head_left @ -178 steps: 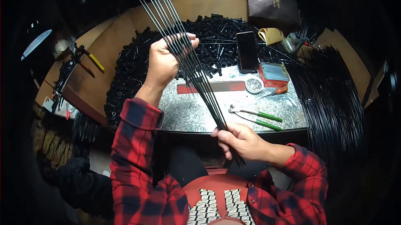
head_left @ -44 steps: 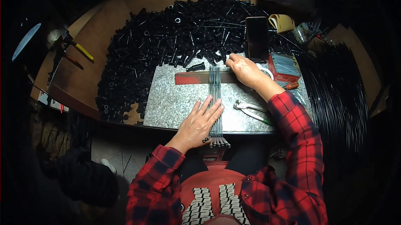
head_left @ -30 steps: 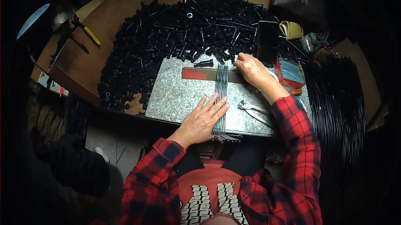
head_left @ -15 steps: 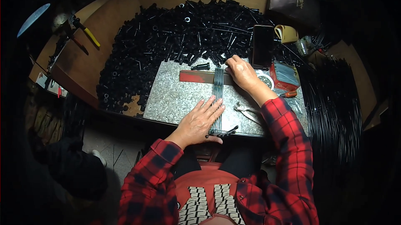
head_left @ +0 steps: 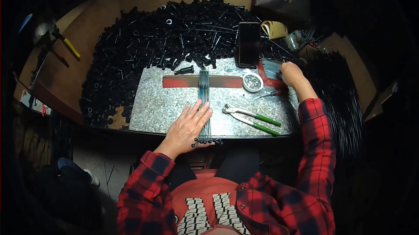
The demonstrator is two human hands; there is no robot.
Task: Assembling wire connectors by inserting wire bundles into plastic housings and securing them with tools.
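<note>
A row of thin dark rods (head_left: 204, 86) with black knobbed near ends lies across a red and dark flat bar (head_left: 179, 81) on the speckled stone slab (head_left: 150, 108). My left hand (head_left: 188, 126) lies flat over the near part of the rods, its fingers stretched out. To the right, my right hand (head_left: 291, 73) is at the side of a red box (head_left: 273, 82) filled with thin grey strips; its fingers are curled in, and whatever they pinch is hidden. Between the rods and that box stands a small white bowl (head_left: 252, 82) of tiny shiny pieces.
Green-handled pincers (head_left: 253, 119) lie on the slab's right half. A phone (head_left: 249, 45) stands behind the bowl. Black parts (head_left: 131, 47) are heaped across the back and left inside wooden walls. Long black rods (head_left: 345, 113) are bundled at the right.
My right hand has left the rods' far end and moved right to the red box. The left hand stays on the rods. The whole view has shifted, so things appear farther left.
</note>
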